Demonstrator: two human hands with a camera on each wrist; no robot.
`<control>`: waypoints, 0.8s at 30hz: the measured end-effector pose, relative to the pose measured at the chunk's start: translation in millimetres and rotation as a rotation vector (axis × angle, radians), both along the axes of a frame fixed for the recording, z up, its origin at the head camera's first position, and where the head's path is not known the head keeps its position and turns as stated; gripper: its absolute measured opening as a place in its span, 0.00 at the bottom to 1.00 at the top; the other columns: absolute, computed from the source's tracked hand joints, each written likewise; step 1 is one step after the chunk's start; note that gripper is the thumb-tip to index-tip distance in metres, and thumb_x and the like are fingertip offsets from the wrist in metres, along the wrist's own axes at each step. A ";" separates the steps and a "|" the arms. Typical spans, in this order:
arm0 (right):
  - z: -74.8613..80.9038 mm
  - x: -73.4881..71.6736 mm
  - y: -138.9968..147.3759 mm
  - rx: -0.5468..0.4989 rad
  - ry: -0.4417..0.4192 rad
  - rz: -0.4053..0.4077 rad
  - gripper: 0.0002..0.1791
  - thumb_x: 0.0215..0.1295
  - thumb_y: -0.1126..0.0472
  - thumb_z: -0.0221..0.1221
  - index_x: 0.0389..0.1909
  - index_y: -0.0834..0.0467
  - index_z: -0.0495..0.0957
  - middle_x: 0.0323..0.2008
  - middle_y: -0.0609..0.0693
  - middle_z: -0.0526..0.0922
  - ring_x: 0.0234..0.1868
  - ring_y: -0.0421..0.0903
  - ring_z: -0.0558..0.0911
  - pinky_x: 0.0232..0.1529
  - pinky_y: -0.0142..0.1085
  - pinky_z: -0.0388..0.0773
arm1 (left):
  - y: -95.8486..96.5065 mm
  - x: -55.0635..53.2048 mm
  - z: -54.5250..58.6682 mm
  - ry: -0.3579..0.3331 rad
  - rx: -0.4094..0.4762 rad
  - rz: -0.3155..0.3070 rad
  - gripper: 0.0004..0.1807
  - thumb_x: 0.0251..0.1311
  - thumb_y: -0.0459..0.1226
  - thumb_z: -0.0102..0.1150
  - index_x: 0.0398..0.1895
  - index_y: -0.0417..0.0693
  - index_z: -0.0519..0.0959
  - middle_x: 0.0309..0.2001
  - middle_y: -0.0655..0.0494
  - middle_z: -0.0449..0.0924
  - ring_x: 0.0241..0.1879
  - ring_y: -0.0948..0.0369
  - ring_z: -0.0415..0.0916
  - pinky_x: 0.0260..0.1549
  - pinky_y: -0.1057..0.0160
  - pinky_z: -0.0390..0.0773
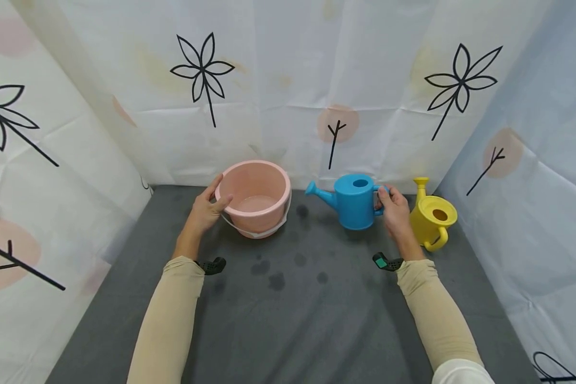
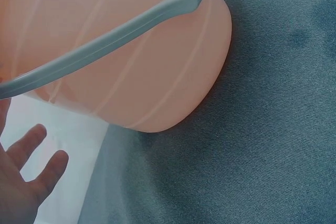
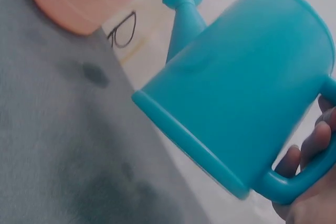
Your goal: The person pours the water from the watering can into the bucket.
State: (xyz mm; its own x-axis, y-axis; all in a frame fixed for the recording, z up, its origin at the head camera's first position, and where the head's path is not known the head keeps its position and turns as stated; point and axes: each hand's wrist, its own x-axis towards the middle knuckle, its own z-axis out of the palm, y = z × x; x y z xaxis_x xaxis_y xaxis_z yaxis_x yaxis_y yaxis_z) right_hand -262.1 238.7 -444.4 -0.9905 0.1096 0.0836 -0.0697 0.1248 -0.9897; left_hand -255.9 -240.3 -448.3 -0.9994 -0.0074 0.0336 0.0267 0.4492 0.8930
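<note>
Head view, pink bucket [image 1: 254, 221]: stands on grey cloth [image 1: 293, 320], near printed curtain [image 1: 288, 133]; could slide or tip if pushed, being steadied from one side only.
Left hand [image 1: 205, 209]: at bucket's left side, fingers apart, thumb at the edge; could slip off, judging by the loose hold.
Blue watering can [image 1: 355, 205]: right of bucket, spout [image 1: 324, 196] toward it; could clip bucket if swung left too low.
Right hand [image 1: 396, 213]: clamped on blue can; could topple yellow watering can [image 1: 429, 229] just beside if drawn back carelessly.
Left wrist view, bail [image 2: 105, 45]: slants across bucket's side; could snag spread fingers.
Right wrist view, handle [image 3: 310, 177]: wrapped by curled fingers; could twist if loaded. Contents: cannot tell.
</note>
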 end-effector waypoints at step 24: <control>60.9 25.9 -27.3 -0.246 0.077 0.060 0.14 0.78 0.46 0.49 0.49 0.52 0.70 0.34 0.47 0.63 0.40 0.44 0.65 0.46 0.31 0.65 | 1.3 1.9 1.4 -0.005 0.000 0.010 0.44 0.66 0.61 0.59 0.81 0.77 0.50 0.81 0.47 0.54 0.81 0.47 0.51 0.74 0.41 0.63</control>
